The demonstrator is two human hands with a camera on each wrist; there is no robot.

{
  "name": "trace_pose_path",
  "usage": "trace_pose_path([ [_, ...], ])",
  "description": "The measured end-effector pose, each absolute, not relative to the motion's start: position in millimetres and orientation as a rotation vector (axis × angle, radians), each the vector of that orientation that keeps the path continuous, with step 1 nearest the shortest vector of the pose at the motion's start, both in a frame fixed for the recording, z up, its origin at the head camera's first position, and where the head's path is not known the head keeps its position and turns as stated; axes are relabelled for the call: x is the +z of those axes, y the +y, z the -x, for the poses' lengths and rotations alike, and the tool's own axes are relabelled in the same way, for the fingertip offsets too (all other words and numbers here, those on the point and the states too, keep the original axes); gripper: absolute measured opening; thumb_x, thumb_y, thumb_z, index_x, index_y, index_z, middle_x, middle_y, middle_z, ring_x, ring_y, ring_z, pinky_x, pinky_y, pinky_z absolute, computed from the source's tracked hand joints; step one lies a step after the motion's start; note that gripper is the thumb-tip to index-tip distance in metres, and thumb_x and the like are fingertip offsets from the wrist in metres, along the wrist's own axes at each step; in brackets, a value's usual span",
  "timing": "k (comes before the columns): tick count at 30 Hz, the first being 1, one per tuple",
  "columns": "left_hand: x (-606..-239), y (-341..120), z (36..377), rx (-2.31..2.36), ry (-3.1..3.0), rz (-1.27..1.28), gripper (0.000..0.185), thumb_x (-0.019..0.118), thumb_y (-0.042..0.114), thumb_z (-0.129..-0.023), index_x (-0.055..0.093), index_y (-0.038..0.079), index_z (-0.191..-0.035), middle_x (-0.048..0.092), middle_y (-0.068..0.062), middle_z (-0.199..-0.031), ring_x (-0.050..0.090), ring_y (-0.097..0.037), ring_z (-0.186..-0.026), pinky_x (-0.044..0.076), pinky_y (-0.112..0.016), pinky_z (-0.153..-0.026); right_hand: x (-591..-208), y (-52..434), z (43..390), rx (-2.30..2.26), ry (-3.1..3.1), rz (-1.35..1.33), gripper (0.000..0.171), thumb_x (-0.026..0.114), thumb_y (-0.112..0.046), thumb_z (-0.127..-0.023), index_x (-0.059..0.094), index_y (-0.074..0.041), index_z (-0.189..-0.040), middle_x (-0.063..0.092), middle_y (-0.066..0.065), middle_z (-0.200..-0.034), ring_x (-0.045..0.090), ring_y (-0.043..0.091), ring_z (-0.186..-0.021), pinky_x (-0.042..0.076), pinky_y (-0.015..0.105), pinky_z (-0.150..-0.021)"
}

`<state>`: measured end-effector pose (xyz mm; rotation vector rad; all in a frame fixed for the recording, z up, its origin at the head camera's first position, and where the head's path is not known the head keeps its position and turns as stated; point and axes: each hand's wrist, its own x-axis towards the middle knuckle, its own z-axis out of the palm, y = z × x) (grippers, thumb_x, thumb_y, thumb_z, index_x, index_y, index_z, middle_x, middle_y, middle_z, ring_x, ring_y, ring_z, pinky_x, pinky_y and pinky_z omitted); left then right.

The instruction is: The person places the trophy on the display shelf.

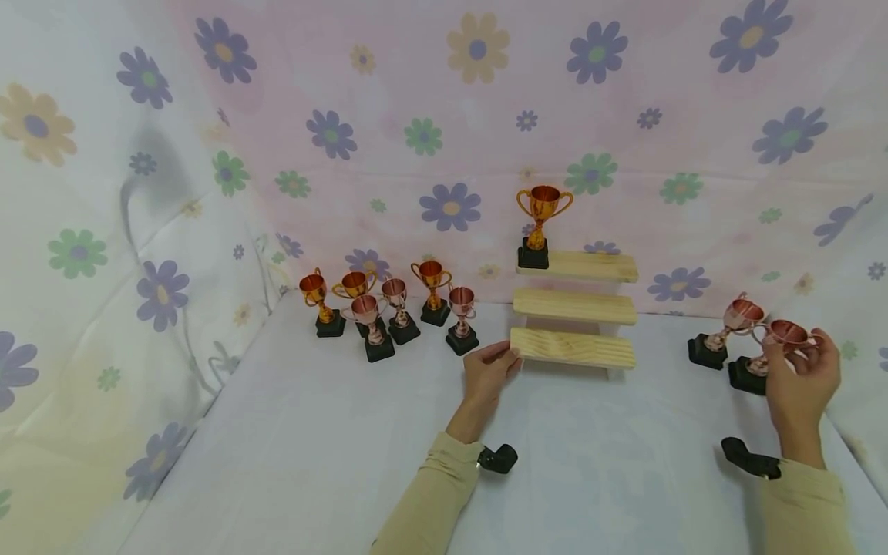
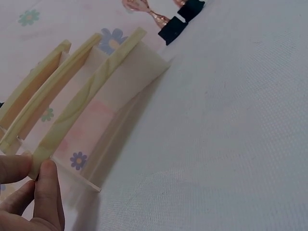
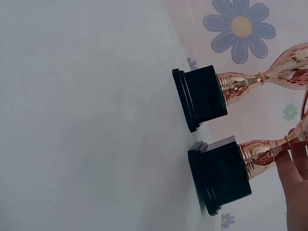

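Watching from my remote seat, I have the right grip (image 1: 803, 378) closed round the outermost rose-gold trophy (image 1: 784, 334), thumb on the near side of the cup and fingers by the handle. That trophy is at the right edge of the bench (image 1: 333, 462), its long axis close to upright; whether its black base bears on the cloth or floats just above it, I cannot tell. Its twin, a second rose-gold trophy (image 1: 741, 316), stands just beside it at ten o'clock.

The relation I would steer by is the one to the three-tier plank stand (image 1: 579, 306), which lies between nine and ten o'clock from the right grip and well apart from it. Its planks run roughly three to nine, so any trophy going there should travel leftward with its axis kept vertical. The right grip is clearly the nearer to this pair.

My left grip (image 1: 491, 374) pinches the nine o'clock end of the lowest plank (image 1: 576, 348), which I read as steadying. A gold trophy (image 1: 536, 237) stands at the nine o'clock end of the top plank (image 1: 597, 266). Six more trophies (image 1: 395, 291) cluster at ten o'clock from the left grip.
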<state>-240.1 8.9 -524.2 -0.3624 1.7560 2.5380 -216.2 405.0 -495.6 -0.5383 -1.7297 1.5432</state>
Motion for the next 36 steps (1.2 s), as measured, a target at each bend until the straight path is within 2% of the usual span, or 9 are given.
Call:
trace_pose_path([
  [7,-524,9,241,2.538,1.764,0.362,0.028,0.07,-0.007,-0.091,0.068,-0.012,-0.119,0.069,-0.022,-0.11,0.07,-0.015,-0.088,0.061,-0.032,-0.087,-498,403,207,1.423,-1.809,0.523,0.057,0.073,0.0,-0.088,0.054,-0.017,-0.138,0.052,-0.013,-0.106,0.057,-0.003,-0.095,0.048,0.002,-0.082],
  [13,-525,10,240,2.536,1.77,0.358,0.028,0.07,-0.007,-0.091,0.068,-0.012,-0.119,0.069,-0.022,-0.109,0.07,-0.014,-0.087,0.062,-0.032,-0.087,-500,395,194,1.222,-1.926,0.478,0.055,0.079,-0.004,-0.085,0.06,-0.015,-0.136,0.055,-0.024,-0.105,0.055,-0.006,-0.093,0.047,0.002,-0.08],
  [22,-524,10,240,2.554,1.748,0.354,0.028,0.07,-0.007,-0.091,0.068,-0.013,-0.119,0.069,-0.022,-0.109,0.069,-0.014,-0.088,0.061,-0.035,-0.09,-490,386,170,1.124,-1.962,0.35,0.052,0.08,0.001,-0.083,0.066,-0.01,-0.131,0.057,-0.027,-0.104,0.055,-0.007,-0.092,0.047,0.0,-0.082],
  [28,-525,10,240,2.544,1.762,0.367,0.028,0.071,-0.006,-0.091,0.068,-0.012,-0.118,0.069,-0.021,-0.107,0.069,-0.014,-0.086,0.062,-0.03,-0.086,-480,372,156,1.06,-1.992,0.252,0.053,0.079,0.006,-0.082,0.066,-0.007,-0.131,0.056,-0.029,-0.109,0.055,-0.006,-0.096,0.047,0.002,-0.087],
  [31,-526,11,241,2.545,1.763,0.378,0.027,0.071,-0.006,-0.091,0.068,-0.012,-0.118,0.069,-0.021,-0.106,0.069,-0.014,-0.086,0.062,-0.029,-0.084,-475,363,155,1.102,-1.969,0.119,0.054,0.077,0.015,-0.078,0.065,0.002,-0.129,0.061,-0.025,-0.114,0.059,-0.004,-0.098,0.048,0.004,-0.088],
  [36,-527,12,241,2.548,1.749,0.396,0.027,0.07,-0.007,-0.091,0.068,-0.012,-0.117,0.069,-0.02,-0.105,0.069,-0.013,-0.085,0.062,-0.028,-0.084,-471,343,164,1.29,-1.837,-0.171,0.056,0.074,0.027,-0.07,0.06,0.018,-0.124,0.069,-0.007,-0.118,0.067,0.003,-0.104,0.052,0.008,-0.088],
])
